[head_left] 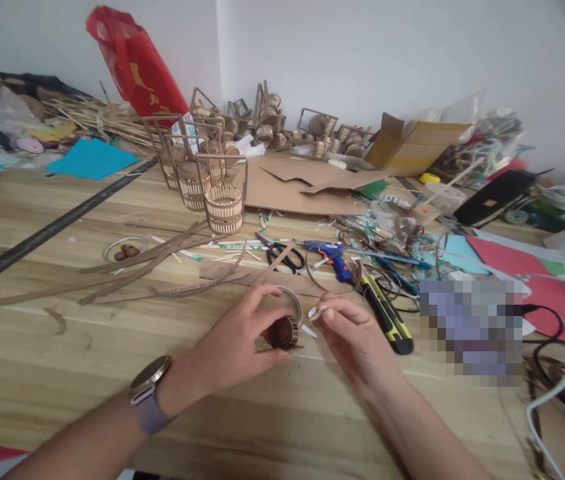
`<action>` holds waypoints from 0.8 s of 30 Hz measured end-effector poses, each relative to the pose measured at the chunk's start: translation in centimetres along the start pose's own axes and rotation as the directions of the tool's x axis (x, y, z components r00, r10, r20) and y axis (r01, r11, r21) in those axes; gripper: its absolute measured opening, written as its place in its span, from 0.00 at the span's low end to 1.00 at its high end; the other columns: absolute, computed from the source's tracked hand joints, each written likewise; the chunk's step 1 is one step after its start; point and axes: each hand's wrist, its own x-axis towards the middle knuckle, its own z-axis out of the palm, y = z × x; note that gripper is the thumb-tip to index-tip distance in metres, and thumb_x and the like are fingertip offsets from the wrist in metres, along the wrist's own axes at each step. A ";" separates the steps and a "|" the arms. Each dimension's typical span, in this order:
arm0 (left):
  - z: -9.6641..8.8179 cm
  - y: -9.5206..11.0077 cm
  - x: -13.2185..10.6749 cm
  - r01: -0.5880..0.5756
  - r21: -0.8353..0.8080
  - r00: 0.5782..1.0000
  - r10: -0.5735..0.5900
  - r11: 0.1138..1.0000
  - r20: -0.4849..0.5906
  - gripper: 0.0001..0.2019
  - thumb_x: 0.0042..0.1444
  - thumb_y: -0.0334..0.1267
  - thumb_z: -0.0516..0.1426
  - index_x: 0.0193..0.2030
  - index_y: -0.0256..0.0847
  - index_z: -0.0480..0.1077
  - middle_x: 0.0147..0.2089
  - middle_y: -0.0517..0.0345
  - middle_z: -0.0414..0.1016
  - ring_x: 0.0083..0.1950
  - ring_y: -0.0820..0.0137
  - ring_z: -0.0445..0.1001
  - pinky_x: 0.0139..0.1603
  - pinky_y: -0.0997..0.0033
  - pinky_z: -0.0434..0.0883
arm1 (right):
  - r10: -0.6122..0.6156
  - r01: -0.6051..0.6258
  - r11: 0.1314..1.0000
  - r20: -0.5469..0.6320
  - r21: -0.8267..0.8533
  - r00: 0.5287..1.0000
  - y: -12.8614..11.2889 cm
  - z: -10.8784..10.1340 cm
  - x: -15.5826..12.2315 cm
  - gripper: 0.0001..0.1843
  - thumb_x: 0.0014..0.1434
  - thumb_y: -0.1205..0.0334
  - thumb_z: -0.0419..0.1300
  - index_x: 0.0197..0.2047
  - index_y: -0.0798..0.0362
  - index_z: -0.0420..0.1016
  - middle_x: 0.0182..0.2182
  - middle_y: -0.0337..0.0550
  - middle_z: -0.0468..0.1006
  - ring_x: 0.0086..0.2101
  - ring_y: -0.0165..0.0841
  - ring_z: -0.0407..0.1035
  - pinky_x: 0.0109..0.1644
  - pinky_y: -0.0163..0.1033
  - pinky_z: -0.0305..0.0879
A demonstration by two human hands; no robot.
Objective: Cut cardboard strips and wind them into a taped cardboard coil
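My left hand (242,333), a watch on its wrist, curves its thumb and fingers around a small tight coil of brown cardboard strip (283,332). Just to the right, my right hand (350,333) pinches a small white scrap (315,312); whether it is paper or tape I cannot tell. Another white slip (308,331) lies between the hands. A pale ring (294,300) shows behind my left fingers, partly hidden. Beyond my hands are black-handled scissors (285,257), a blue glue gun (331,257) and a yellow-and-black utility knife (387,317).
Small slatted buckets with tall handles (225,208) stand at the back centre. Brown strips (157,260) and a ring with brown balls (126,251) lie left. Cardboard sheets (307,187) lie behind. Red paper (527,273) and a white cable (552,393) are at right.
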 end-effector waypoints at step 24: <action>0.4 0.1 0.1 -0.053 -0.099 0.995 0.044 0.994 -0.086 0.20 0.58 0.41 0.64 0.55 0.39 0.70 0.51 0.51 0.68 0.50 0.63 0.72 0.54 0.60 0.73 | 0.332 -0.344 0.905 0.089 0.251 0.939 1.3 1.8 -1.5 0.16 0.33 0.56 0.81 0.26 0.49 0.84 0.24 0.33 0.81 0.28 0.25 0.69 0.32 0.30 0.62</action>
